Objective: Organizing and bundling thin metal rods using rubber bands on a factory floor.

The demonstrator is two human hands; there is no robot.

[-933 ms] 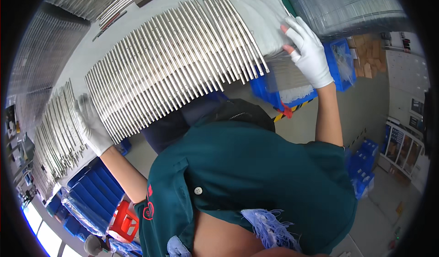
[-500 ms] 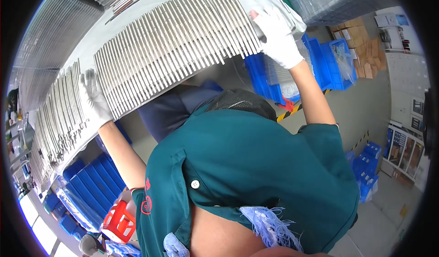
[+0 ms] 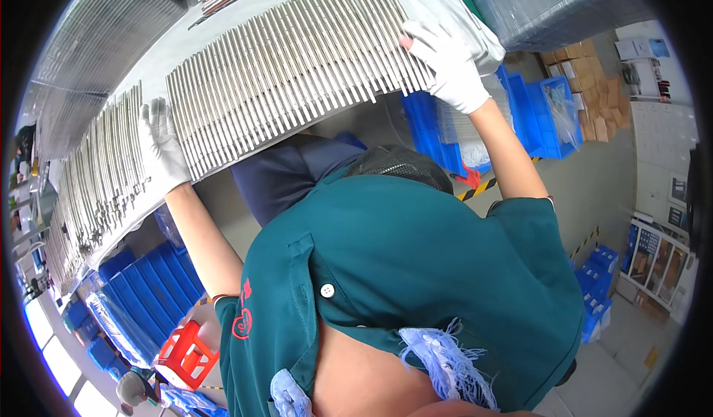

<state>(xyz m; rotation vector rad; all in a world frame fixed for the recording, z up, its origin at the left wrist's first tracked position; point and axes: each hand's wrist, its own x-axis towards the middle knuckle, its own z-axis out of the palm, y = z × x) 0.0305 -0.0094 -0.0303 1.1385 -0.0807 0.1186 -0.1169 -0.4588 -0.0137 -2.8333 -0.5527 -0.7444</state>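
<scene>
A long row of slim silvery metal rods (image 3: 282, 64) lies side by side on a white-covered table (image 3: 145, 75). My left hand (image 3: 163, 146), in a white glove, rests with fingers stretched out against the row's left end. It sits in the gap between this row and a second group of rods (image 3: 108, 150) farther left. At the right end, my white-gloved right hand (image 3: 449, 68) lies with its fingers spread, touching the outermost rods. One fingertip of that hand shows bare. Neither hand is closed round a rod.
Stacked clear plastic trays (image 3: 111, 38) stand at the back left, and a wrapped stack (image 3: 549, 5) at the back right. Blue bins (image 3: 431, 127) sit below the table on the right, beside cardboard boxes (image 3: 587, 60). A red-and-white stool (image 3: 186, 354) stands lower left.
The view has shifted slightly, so the rods appear farther right. My right hand has moved a little left over the end rods, and its fingers are more spread. My left hand stays at its end.
</scene>
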